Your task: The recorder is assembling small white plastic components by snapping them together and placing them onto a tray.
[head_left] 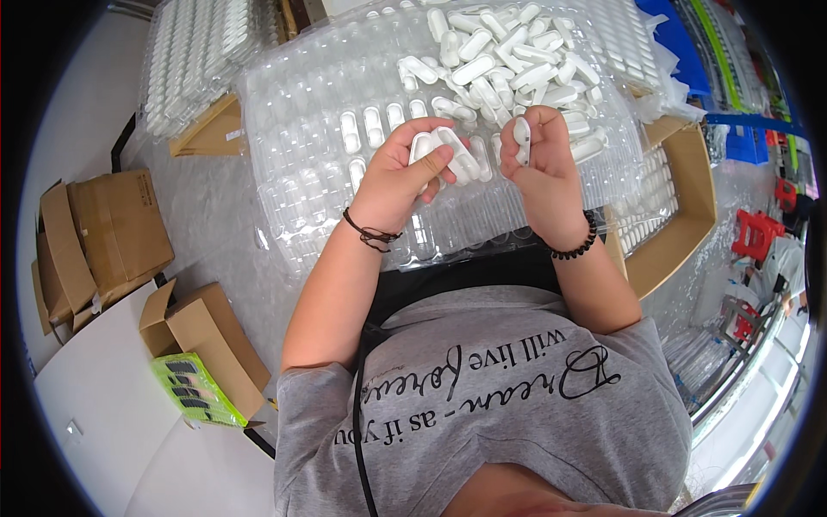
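My left hand is closed around a couple of white oval plastic shells, their hollow sides partly showing, thumb on top. To its right, my right hand pinches another white oval piece on edge, with small dark marks on it. Both hands are above a clear plastic blister tray with rows of pockets. Several white pieces sit upright in pockets left of my left hand. Beyond my hands, a loose heap of white oval shells lies on the tray.
Stacked trays of white pieces stand at the far left. An open cardboard box holding filled trays is at my right. More cardboard boxes and a bright green tray with dark pieces are at left. A red stool stands far right.
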{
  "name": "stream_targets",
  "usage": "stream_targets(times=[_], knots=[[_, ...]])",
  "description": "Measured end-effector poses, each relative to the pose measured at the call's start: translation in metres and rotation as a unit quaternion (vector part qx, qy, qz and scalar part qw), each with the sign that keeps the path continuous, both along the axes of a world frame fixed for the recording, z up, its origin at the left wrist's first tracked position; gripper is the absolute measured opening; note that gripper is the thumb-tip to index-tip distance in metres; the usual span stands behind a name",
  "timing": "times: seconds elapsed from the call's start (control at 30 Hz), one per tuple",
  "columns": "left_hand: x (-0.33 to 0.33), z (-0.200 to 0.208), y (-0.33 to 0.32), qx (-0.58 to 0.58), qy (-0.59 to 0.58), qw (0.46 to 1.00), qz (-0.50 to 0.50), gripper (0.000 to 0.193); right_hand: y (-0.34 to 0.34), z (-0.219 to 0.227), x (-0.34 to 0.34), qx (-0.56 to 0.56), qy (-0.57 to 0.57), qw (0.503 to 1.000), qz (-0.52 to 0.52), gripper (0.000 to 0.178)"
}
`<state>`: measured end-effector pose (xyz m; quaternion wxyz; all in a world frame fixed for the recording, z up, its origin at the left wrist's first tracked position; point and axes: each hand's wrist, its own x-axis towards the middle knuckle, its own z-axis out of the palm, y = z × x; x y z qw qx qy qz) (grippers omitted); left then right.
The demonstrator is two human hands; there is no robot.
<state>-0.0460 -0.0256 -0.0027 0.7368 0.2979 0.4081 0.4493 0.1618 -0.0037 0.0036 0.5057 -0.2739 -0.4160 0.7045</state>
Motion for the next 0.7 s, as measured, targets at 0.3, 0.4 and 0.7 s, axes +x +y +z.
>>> stream_targets(times=[0.3, 0.4, 0.7], knots=[[-0.004, -0.002, -0.002, -0.002, -0.014, 1.000, -0.028, 0.034, 0.003, 0.037, -0.014, 0.300, -0.477, 0.824, 0.052, 0.019], [-0.001, 0.003, -0.001, 0.001, -0.003, 1.000, -0.031, 0.034, 0.003, 0.040, -0.012, 0.334, -0.527, 0.780, 0.047, 0.015], [-0.002, 0.000, -0.002, -0.012, -0.047, 0.999, 0.017, 0.033, 0.003, 0.036, -0.016, 0.261, -0.405, 0.876, -0.023, 0.013]])
